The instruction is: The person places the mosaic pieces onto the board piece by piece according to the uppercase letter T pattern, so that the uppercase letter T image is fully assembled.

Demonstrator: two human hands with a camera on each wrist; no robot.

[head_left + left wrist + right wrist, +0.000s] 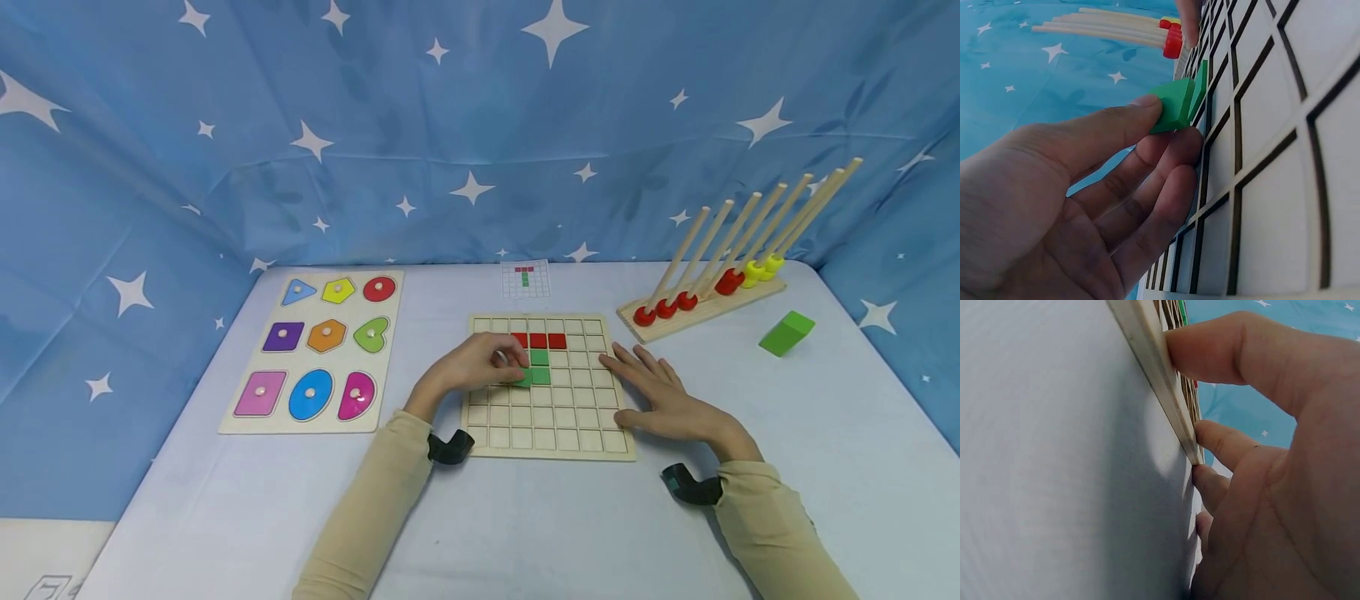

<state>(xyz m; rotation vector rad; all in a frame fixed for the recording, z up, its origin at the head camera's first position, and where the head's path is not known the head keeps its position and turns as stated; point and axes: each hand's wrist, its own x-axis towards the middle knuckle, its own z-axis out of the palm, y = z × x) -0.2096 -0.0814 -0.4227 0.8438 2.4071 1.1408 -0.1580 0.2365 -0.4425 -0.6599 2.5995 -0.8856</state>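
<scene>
A wooden grid board [551, 455] lies flat on the table, with a row of red square tiles [557, 341] and green tiles [540, 376] below them. My left hand [480, 363] pinches a green square tile [1171, 107] between thumb and fingers, just over the grid. In the left wrist view this tile is tilted, close to another green tile [1200, 87] at the board. My right hand [663, 404] has its fingers spread, with fingertips touching the board's right edge [1166, 394]; it holds nothing.
Behind the board lies a pattern card [526, 292]. To the left is a shape puzzle [378, 333] with knobbed pieces. At the right stand a peg rack [705, 312] with red and yellow beads and a green block [787, 333]. A blue starred curtain [390, 150] hangs behind.
</scene>
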